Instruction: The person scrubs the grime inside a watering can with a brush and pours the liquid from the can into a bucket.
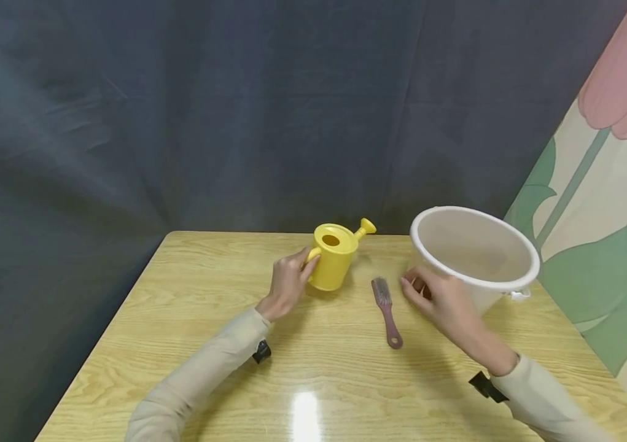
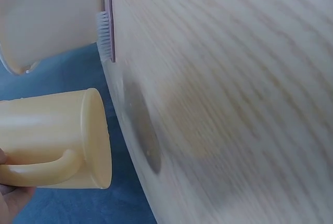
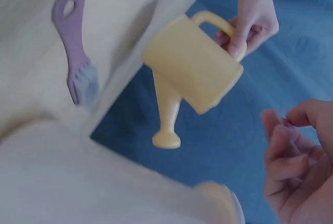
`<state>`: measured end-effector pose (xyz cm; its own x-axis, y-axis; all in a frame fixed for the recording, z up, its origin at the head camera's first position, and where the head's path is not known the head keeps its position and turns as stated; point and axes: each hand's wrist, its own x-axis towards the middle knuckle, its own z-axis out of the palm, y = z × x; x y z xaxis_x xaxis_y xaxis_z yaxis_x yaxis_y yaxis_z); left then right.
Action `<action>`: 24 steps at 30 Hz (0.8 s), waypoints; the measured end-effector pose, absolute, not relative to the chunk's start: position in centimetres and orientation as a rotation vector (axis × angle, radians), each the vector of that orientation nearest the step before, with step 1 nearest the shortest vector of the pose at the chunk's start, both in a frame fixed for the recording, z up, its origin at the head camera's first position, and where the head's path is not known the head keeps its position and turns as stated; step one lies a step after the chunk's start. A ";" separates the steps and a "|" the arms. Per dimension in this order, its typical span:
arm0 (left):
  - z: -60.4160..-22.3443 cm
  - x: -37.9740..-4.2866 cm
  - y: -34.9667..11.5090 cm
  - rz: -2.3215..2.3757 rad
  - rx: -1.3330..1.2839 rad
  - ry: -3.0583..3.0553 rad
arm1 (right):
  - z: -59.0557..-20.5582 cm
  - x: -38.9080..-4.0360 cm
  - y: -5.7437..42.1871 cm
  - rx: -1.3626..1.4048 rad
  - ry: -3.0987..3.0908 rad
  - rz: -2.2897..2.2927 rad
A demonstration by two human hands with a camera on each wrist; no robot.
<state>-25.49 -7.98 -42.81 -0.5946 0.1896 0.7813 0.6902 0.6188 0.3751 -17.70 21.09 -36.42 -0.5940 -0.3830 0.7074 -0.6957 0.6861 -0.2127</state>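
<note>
My left hand [image 1: 287,281] grips the handle of a yellow watering can [image 1: 334,270]. In the left wrist view the can [image 2: 52,135] hangs above the tabletop, with a shadow on the wood below. Its spout points away to the right in the head view. Near the outer side of a white bucket [image 1: 473,242] is my right hand [image 1: 448,304], its fingers loosely bent and nothing between them, as the right wrist view also shows. Between the can and the bucket lies a brush [image 1: 389,319] with a purple handle and pale bristles.
The light wooden table [image 1: 208,270] ends at a dark blue curtain [image 1: 291,123] behind. On the right stands a wall [image 1: 611,245] painted with a pink flower and green leaves. The bucket's handle joint [image 1: 519,294] juts from its right side.
</note>
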 end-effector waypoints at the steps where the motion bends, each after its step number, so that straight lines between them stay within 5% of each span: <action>1: -42.8 -25.5 -8.0 -0.886 -0.685 -2.118 | -36.2 -17.7 21.4 0.817 -2.233 0.613; 24: -40.8 -26.3 -8.0 -0.890 -0.708 -2.098 | -35.0 -17.7 27.8 0.495 -2.009 0.654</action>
<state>-26.30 -8.04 -40.82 -0.5759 0.1948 0.7939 0.7064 0.6074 0.3634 -17.70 27.85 -34.96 -0.4829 -0.0813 0.8719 -0.5788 0.7768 -0.2481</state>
